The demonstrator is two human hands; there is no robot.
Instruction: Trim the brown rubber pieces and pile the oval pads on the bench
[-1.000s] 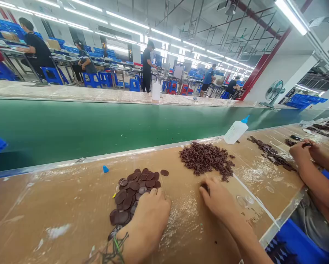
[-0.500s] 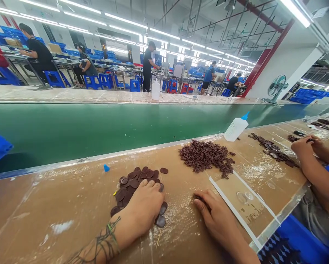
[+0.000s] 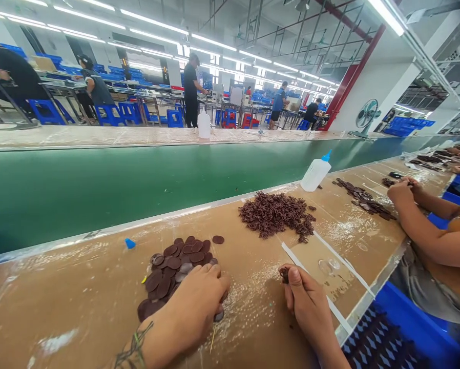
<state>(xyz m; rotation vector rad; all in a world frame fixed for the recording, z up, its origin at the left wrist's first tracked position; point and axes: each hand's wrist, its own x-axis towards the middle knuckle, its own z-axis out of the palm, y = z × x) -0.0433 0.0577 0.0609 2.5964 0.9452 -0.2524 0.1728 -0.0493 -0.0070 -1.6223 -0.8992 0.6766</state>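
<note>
My left hand (image 3: 195,297) lies palm down over the right side of a heap of flat, dark brown oval discs (image 3: 163,286). Its fingers are together and curled down, and their tips are hidden, so what they hold does not show. To the right, my right hand (image 3: 307,302) is raised a little above the table, thumb and fingers closed on a small dark brown piece (image 3: 284,274). Beyond it sits a pile of small, knobbly dark brown pieces (image 3: 274,214), whose colour matches the held one.
Behind the table runs a green conveyor belt (image 3: 99,187). A white bottle with a blue nozzle (image 3: 315,174) leans near the belt edge. A blue cap (image 3: 129,243) lies left of the discs. At right are a co-worker's hands (image 3: 402,190) and a dark patterned tray (image 3: 379,338).
My right hand has lifted and turned, so the small brown piece shows at its fingertips. My left hand has stayed at the discs, shifting towards their right edge. The view has swung right.
</note>
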